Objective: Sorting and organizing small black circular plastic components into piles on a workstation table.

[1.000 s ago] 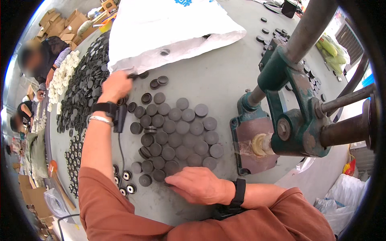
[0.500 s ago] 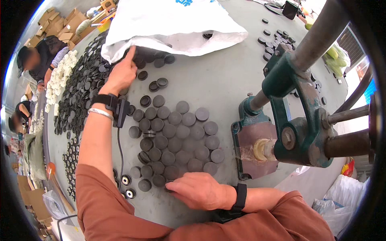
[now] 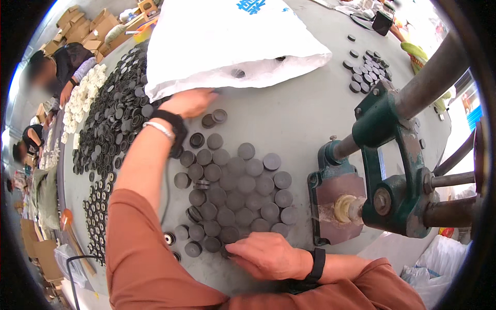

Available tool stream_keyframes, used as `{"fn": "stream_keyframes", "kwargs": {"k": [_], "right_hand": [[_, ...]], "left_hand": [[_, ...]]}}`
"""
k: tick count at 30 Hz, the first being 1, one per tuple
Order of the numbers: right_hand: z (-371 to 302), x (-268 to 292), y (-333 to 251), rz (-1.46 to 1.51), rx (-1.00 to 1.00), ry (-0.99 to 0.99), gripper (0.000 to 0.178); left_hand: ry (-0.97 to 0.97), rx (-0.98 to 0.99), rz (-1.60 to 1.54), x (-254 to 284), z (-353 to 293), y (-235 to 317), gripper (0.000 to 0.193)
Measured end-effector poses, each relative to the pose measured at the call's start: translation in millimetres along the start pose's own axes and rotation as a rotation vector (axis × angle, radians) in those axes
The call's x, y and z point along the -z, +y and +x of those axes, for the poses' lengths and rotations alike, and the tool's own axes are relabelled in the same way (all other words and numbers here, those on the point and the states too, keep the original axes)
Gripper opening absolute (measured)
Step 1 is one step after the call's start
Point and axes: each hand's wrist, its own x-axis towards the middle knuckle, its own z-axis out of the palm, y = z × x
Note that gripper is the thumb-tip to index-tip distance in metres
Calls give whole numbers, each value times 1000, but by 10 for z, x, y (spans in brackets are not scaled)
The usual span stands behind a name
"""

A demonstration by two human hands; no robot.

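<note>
My left hand (image 3: 190, 103) is at the near edge of a white woven bag (image 3: 232, 46), its blurred fingers stretched rightward along the bag's mouth. A dark shape shows by its fingertips, too unclear to name. Just nearer lie two round black caps (image 3: 219, 116). My right hand (image 3: 268, 255) rests closed on the table at the near edge of a flat cluster of black caps (image 3: 245, 184). Its thumb and fingers are curled together beside a partly hidden cap; whether they grip it I cannot make out. A few caps in the cluster stand on edge.
A green lever press (image 3: 385, 155) stands on the right. Heaped black caps (image 3: 119, 103), white parts (image 3: 82, 103) and metal-centred rings (image 3: 95, 212) line the left. More caps (image 3: 369, 70) lie far right. A black cable (image 3: 168, 191) passes my left arm. Two people (image 3: 67, 67) work at far left.
My left hand has moved right along the bag's mouth, from the bag's left corner. Several loose caps near the mouth are out of sight. My right hand stays by the cluster; the whole view has shifted.
</note>
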Motion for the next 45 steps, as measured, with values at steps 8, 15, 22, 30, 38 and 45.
{"fn": "stream_keyframes", "kwargs": {"k": [8, 15, 22, 30, 38, 45], "right_hand": [[23, -10, 14, -25, 14, 18, 25], [27, -84, 47, -61, 23, 20, 27], [55, -102, 25, -109, 28, 25, 25], [62, -126, 39, -129, 46, 18, 25], [30, -123, 31, -135, 66, 19, 25], [33, -140, 71, -133, 59, 22, 26]], "left_hand": [[140, 33, 42, 217, -743, -375, 26], [363, 108, -41, 264, -958, -428, 20], [362, 636, -133, 560, -1234, -607, 30], [297, -274, 152, 382, -1028, 281, 54], [-22, -306, 494, 395, -965, 257, 74], [13, -112, 462, 518, -1414, 219, 64]]}}
